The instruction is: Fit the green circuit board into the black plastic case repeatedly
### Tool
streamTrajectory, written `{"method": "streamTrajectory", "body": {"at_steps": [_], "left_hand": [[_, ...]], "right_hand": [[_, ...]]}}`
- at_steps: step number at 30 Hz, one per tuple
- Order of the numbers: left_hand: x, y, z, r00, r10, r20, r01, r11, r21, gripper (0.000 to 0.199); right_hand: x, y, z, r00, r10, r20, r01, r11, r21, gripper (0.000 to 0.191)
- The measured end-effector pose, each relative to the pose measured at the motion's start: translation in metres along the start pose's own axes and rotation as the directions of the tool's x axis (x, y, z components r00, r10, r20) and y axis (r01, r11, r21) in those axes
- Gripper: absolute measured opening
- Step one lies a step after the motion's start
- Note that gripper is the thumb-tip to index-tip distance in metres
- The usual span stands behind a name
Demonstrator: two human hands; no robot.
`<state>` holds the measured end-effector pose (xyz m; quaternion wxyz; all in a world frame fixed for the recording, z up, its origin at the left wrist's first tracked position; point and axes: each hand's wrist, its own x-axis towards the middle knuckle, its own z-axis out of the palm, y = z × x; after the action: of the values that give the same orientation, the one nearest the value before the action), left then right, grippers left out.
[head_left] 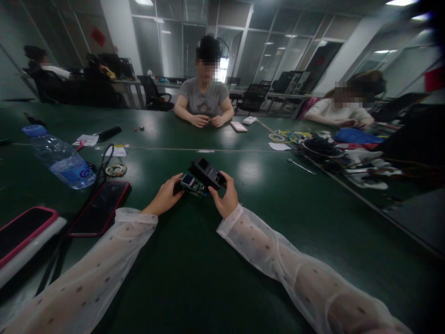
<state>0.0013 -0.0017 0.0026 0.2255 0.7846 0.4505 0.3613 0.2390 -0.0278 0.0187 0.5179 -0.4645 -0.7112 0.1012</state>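
Over the green table (181, 278), a bare board (194, 187) and a dark case (207, 173) were held in mid-view, the case lying at about one o'clock from the board. At nine o'clock the board's edge was gripped by the left hand (169, 194), its thumb and fingers parted only by the thickness of the piece. At three o'clock the near end of the case was pinched by the right hand (225, 192), the thumb below and the fingers curled over the far side. The two pieces were held close, their outlines overlapping; whether they touched could not be told. The board's small screen (188, 180) was left exposed, and the board was seen outside the case. By that showing the work was judged to be partway: both pieces had been brought into hand, but they had not been fitted together, and no closed unit was shown. The inside of the case was hidden, so nothing could be said of what was in it. Between eight and nine o'clock a phone (100, 208) was seen lying, and between nine and ten a coil (116, 170), with a bottle (59, 157) beyond. A wrench (301, 166) and piled cables (333, 153) were seen between two and three, and a co-worker (205, 95) was seated at twelve.
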Motion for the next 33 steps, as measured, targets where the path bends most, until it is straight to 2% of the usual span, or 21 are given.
{"method": "streamTrajectory", "body": {"at_steps": [6,14,19,24,33], "left_hand": [[0.000,0.000,0.001,1.000,-0.030,-0.005,0.030,1.000,0.001,0.063],[0.000,-0.001,0.000,0.999,-0.037,0.002,0.037,0.999,-0.015,0.063],[-0.001,0.000,-0.001,0.999,-0.048,0.010,0.048,0.999,-0.015,0.063],[-0.001,0.000,-0.002,0.999,-0.048,0.016,0.048,0.999,-0.019,0.064],[-0.001,0.000,-0.001,0.997,-0.069,0.023,0.069,0.998,-0.002,0.067]], "right_hand": [[-0.001,0.009,-0.002,0.999,0.039,-0.032,-0.039,0.999,0.001,0.054],[-0.005,0.016,-0.019,0.997,0.067,-0.034,-0.067,0.998,0.019,0.055],[-0.005,0.034,-0.027,0.989,0.146,-0.026,-0.146,0.989,-0.010,0.055],[-0.007,0.051,-0.028,0.977,0.211,0.042,-0.210,0.978,-0.008,0.053],[-0.007,0.052,-0.024,0.981,0.122,0.154,-0.110,0.990,-0.089,0.054]]}}
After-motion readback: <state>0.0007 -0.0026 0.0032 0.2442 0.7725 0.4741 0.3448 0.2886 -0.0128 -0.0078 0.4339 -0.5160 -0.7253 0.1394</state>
